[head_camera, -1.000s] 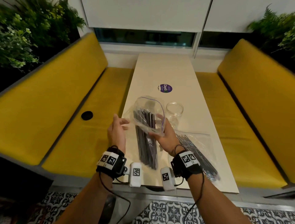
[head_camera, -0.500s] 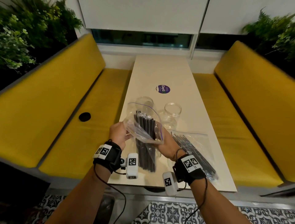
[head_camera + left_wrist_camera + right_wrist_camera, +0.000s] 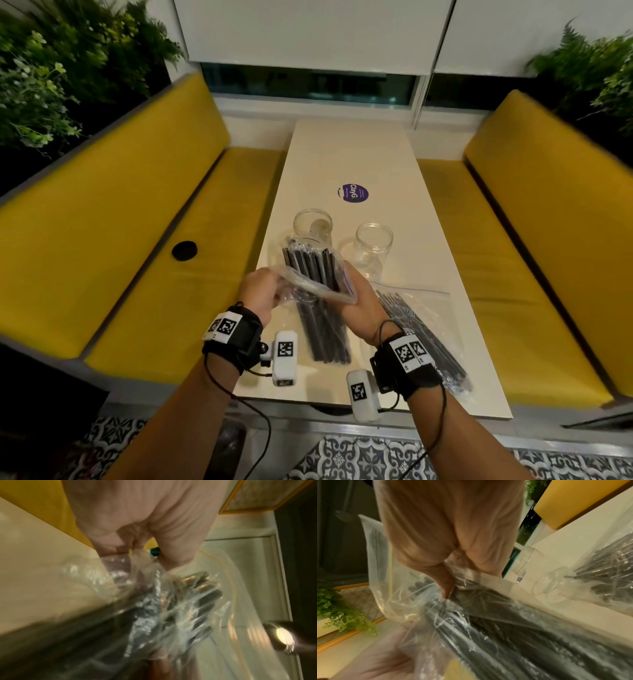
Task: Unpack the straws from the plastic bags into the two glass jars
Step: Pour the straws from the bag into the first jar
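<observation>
Both hands are up over the near end of the bench [image 3: 352, 154], working one plastic bag [image 3: 310, 281] of black straws [image 3: 325, 329]. The left hand [image 3: 258, 294] has its fingers curled into the crumpled plastic at the bag's left side, the grip clenched on the bag. The right hand [image 3: 361, 308] grasps the same bag from the other side, its grip closed round the plastic and the bundle inside, as the right wrist view shows with fingers [image 3: 447, 584] pinching through the film. The bag's open mouth is folded back, and the upper ends of the straws poke out toward the far side. Their lower ends hang down toward the bench edge.

Just beyond the straw tips stand two glass jars, upright with open mouths: the left jar [image 3: 312, 224] partly behind the bag, the right jar [image 3: 373, 245] a little apart beside it. A second bag of straws [image 3: 424, 329] lies flat on the bench to the right of the right wrist. A round purple sticker [image 3: 352, 193] sits farther up the bench. Yellow seats [image 3: 120, 222] flank both sides.
</observation>
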`<state>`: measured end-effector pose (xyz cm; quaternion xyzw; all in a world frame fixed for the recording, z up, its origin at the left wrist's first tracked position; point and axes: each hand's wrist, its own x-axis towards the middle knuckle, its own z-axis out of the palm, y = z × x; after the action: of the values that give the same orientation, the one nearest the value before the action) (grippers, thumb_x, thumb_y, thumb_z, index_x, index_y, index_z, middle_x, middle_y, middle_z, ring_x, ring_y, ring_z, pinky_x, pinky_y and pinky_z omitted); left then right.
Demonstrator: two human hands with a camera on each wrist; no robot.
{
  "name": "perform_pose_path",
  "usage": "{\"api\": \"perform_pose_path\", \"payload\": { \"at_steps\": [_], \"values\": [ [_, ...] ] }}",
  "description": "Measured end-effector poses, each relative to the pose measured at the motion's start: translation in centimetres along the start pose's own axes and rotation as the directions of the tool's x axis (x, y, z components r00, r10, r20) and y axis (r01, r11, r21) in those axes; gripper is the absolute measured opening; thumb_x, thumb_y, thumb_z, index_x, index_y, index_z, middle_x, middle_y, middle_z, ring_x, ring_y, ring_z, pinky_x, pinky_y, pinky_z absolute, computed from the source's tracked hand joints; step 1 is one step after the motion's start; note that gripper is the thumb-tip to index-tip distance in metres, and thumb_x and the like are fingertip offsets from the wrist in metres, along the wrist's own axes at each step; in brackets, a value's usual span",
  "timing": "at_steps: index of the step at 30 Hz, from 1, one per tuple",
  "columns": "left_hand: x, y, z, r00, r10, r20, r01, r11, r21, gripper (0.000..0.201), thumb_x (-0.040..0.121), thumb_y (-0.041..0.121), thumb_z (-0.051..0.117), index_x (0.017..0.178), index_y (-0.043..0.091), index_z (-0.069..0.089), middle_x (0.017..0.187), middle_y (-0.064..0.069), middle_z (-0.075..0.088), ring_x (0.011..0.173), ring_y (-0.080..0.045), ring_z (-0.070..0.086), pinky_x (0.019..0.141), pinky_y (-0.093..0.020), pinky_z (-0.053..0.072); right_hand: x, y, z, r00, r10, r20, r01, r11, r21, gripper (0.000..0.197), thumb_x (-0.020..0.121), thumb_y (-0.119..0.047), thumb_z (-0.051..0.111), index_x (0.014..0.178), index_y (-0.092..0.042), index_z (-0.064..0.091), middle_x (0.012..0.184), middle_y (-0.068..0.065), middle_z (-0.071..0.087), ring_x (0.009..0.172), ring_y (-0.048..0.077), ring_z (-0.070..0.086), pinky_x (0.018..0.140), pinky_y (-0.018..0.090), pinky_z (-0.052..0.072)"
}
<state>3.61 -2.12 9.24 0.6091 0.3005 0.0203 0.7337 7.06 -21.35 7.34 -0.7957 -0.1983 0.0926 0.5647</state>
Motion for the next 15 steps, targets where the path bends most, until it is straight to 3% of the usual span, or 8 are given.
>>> {"api": "perform_pose_path", "payload": {
  "at_steps": [2, 4, 6, 7, 10, 12, 13, 15],
  "values": [
    [-0.2, -0.1, 0.3, 0.994, 0.058, 0.093, -0.062, 0.997, 0.049, 0.029, 0.105, 0.006, 0.055, 0.126, 0.025, 0.063, 0.104, -0.003, 0.079, 0.093, -0.023, 0.072, 0.069, -0.03, 0.052, 0.0, -0.2, -0.2, 1.0, 0.03, 0.0, -0.03, 0.999, 0.04, 0.046, 0.094, -0.018, 0.075, 0.135, -0.023, 0.054, 0.123, -0.005, 0.071, 0.116, 0.016, 0.068, 0.102, 0.048, 0.057],
    [-1.3, 0.2, 0.8, 0.978, 0.12, 0.173, -0.139, 0.985, 0.103, 0.025, 0.11, 0.013, 0.047, 0.118, 0.02, 0.069, 0.116, -0.007, 0.078, 0.107, -0.026, 0.072, 0.085, -0.036, 0.057, 0.0, -0.4, -0.1, 0.998, 0.06, 0.001, -0.06, 0.996, 0.067, 0.055, 0.095, -0.018, 0.075, 0.141, -0.023, 0.045, 0.123, -0.012, 0.066, 0.113, 0.009, 0.066, 0.102, 0.046, 0.057],
    [-2.1, 0.2, 1.1, 0.962, 0.15, 0.227, -0.176, 0.98, 0.095, 0.032, 0.109, 0.028, 0.043, 0.111, 0.02, 0.074, 0.116, -0.006, 0.075, 0.12, -0.031, 0.065, 0.106, -0.048, 0.05, 0.1, -0.6, 0.1, 0.997, 0.074, -0.008, -0.073, 0.992, 0.103, 0.06, 0.095, -0.025, 0.076, 0.144, -0.027, 0.041, 0.127, -0.013, 0.064, 0.116, 0.007, 0.065, 0.104, 0.042, 0.056],
    [-2.3, 0.3, 1.1, 0.951, 0.16, 0.263, -0.183, 0.981, 0.067, 0.035, 0.107, 0.042, 0.044, 0.116, 0.025, 0.073, 0.123, -0.005, 0.073, 0.128, -0.03, 0.061, 0.112, -0.05, 0.043, 0.1, -0.9, 0.2, 0.997, 0.082, -0.009, -0.08, 0.988, 0.129, 0.062, 0.094, -0.032, 0.076, 0.145, -0.028, 0.042, 0.131, -0.009, 0.065, 0.119, 0.011, 0.066, 0.105, 0.042, 0.055],
    [-2.5, 0.4, 1.0, 0.906, 0.153, 0.394, -0.193, 0.979, 0.066, 0.066, 0.09, 0.08, 0.048, 0.143, 0.043, 0.058, 0.151, -0.004, 0.062, 0.139, -0.023, 0.058, 0.117, -0.052, 0.04, 0.3, -1.5, 0.5, 0.997, 0.077, 0.021, -0.079, 0.988, 0.129, 0.058, 0.094, -0.038, 0.072, 0.144, -0.025, 0.046, 0.13, -0.003, 0.067, 0.12, 0.018, 0.067, 0.099, 0.032, 0.055],
    [-2.3, 0.1, 0.9, 0.898, 0.155, 0.413, -0.216, 0.97, 0.107, 0.078, 0.084, 0.081, 0.057, 0.153, 0.045, 0.047, 0.15, 0.003, 0.064, 0.135, -0.017, 0.062, 0.114, -0.051, 0.046, 0.2, -2.1, 0.5, 0.994, 0.097, 0.057, -0.102, 0.989, 0.106, 0.061, 0.098, -0.028, 0.071, 0.147, -0.023, 0.034, 0.113, -0.008, 0.066, 0.104, 0.013, 0.07, 0.086, 0.02, 0.055],
    [-2.3, 0.0, 0.8, 0.895, 0.152, 0.419, -0.222, 0.967, 0.123, 0.075, 0.084, 0.076, 0.061, 0.151, 0.044, 0.048, 0.145, 0.006, 0.067, 0.133, -0.016, 0.063, 0.113, -0.052, 0.047, 0.2, -2.4, 0.5, 0.993, 0.101, 0.068, -0.107, 0.99, 0.096, 0.072, 0.099, -0.02, 0.07, 0.153, -0.02, 0.022, 0.106, -0.012, 0.063, 0.095, 0.003, 0.069, 0.082, 0.015, 0.054],
    [-2.1, -0.3, 0.5, 0.887, 0.103, 0.45, -0.17, 0.979, 0.112, 0.067, 0.085, 0.065, 0.07, 0.144, 0.035, 0.056, 0.135, 0.005, 0.074, 0.13, -0.019, 0.066, 0.113, -0.053, 0.047, 0.2, -2.6, 0.8, 0.995, 0.052, 0.085, -0.057, 0.997, 0.054, 0.093, 0.097, 0.0, 0.067, 0.16, -0.015, -0.001, 0.107, -0.014, 0.061, 0.09, -0.009, 0.068, 0.088, 0.014, 0.056]
  ]
}}
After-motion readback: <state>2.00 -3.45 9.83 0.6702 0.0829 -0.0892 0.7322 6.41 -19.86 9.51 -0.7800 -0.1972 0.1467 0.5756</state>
